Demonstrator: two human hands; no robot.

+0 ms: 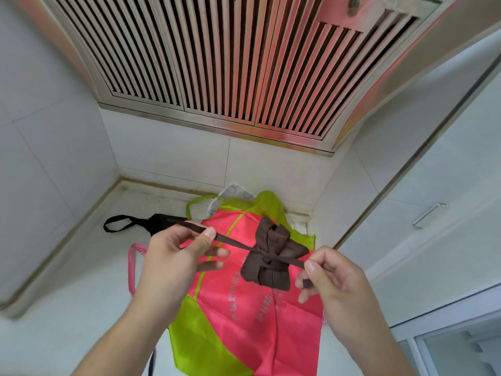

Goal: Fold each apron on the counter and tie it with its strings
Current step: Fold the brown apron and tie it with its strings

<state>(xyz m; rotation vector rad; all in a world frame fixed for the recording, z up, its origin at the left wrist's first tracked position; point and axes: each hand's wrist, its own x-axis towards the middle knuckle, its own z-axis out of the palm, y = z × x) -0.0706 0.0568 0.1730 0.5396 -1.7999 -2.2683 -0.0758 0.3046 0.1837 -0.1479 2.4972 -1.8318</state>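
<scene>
Pulling a string in each pinching grip, the left hand (173, 256) and right hand (329, 278) cinch the folded brown apron (273, 256) above the table (81, 272), while the pink apron (244, 321) and black apron (160, 222) lie unfolded.

We hold item one, the brown apron (273, 253): folded to a compact bundle, cinched at its middle by its own strings (233, 240), which run taut to either side above the worktop (81, 280). Item two, the pink-and-lime apron (235, 321): spread flat beneath, printed lettering up (unreadable). Item three, the black apron (157, 222): bunched at the far left, its loop lying open.
</scene>
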